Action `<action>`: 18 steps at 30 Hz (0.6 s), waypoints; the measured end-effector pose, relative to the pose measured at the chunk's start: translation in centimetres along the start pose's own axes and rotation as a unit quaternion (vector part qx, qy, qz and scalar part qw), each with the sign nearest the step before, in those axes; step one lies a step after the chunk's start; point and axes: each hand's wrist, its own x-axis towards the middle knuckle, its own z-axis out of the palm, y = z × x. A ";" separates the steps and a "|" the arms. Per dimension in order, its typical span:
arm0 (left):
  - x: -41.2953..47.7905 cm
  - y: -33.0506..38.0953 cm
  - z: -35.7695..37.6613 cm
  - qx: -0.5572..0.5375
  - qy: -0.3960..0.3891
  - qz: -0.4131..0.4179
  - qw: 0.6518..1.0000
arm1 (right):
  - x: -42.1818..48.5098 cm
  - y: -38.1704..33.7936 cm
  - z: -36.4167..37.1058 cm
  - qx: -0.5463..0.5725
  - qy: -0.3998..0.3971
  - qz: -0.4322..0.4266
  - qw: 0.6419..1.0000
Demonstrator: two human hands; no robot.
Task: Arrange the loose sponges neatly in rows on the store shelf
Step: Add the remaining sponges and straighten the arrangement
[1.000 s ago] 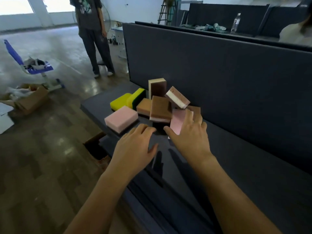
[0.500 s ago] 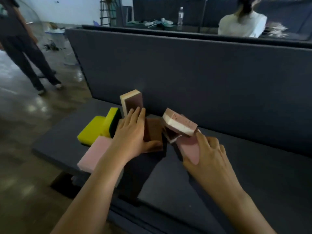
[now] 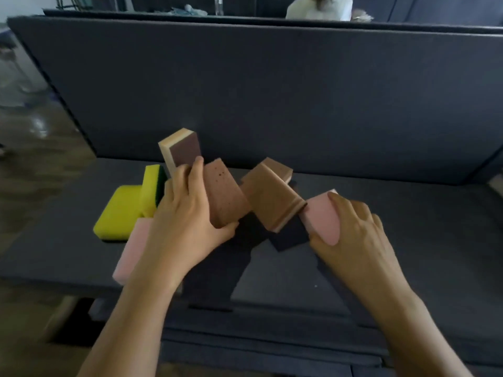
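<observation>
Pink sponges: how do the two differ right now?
The left pink sponge lies flat by the shelf front edge, ungripped, half hidden under the left forearm. The right pink sponge is gripped by the right hand, mostly in view. Both are plain pink blocks.

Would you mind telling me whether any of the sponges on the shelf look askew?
Yes: the tan sponge lies tilted across a dark sponge, between the speckled sponge in the left hand and the pink sponge in the right hand.
</observation>
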 end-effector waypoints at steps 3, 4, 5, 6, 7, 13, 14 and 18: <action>-1.1 1.2 -2.0 -0.021 0.023 0.020 0.999 | -1.0 1.4 -0.7 -0.004 0.013 0.026 1.000; -1.3 1.9 -2.4 -0.027 0.017 0.033 0.999 | -1.3 1.9 -1.0 -0.001 0.016 0.033 0.999; -1.5 2.8 -2.6 -0.032 0.004 0.048 0.998 | -1.7 2.4 -1.4 0.002 0.021 0.037 0.999; -1.7 3.9 -2.6 -0.040 -0.013 0.062 0.997 | -2.1 2.9 -1.8 0.006 0.026 0.038 0.999; -1.8 4.8 -2.4 -0.048 -0.032 0.072 0.996 | -2.4 3.3 -2.1 0.012 0.032 0.036 0.999; -1.8 13.1 1.2 -0.090 -0.104 0.168 0.976 | -5.3 8.7 -6.0 0.043 0.082 0.041 0.995; -1.8 14.7 1.8 -0.092 -0.112 0.182 0.973 | -5.8 9.9 -6.8 0.034 0.088 0.042 0.995; -2.1 21.6 4.5 -0.109 -0.160 0.216 0.957 | -8.1 15.1 -10.0 0.020 0.113 0.062 0.991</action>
